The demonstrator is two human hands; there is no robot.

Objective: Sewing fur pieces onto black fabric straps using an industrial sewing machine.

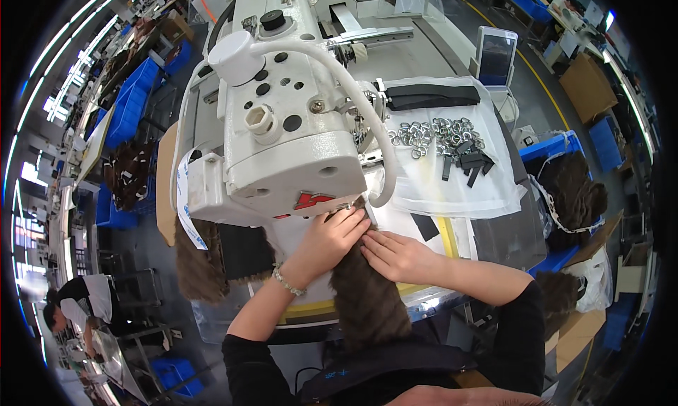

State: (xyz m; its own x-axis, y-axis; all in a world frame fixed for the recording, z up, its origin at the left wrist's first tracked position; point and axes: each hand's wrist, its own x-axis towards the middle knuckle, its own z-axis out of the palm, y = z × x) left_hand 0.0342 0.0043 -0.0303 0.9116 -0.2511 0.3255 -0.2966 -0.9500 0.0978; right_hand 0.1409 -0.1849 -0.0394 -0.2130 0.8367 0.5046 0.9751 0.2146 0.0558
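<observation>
A long brown fur piece runs from beneath the head of a white industrial sewing machine down toward my lap. My left hand is closed on its upper end, fingertips close below the machine head. Along the right edge of the fur, my right hand grips it with fingers pressed together, slightly nearer to me. The needle and the stitching spot are hidden by the machine head and my fingers.
Right of the machine, a white sheet bears many metal rings, short black straps and a black strap bundle. More fur lies at the left. A small screen stands behind; a blue bin holds fur at right. Another person works far left.
</observation>
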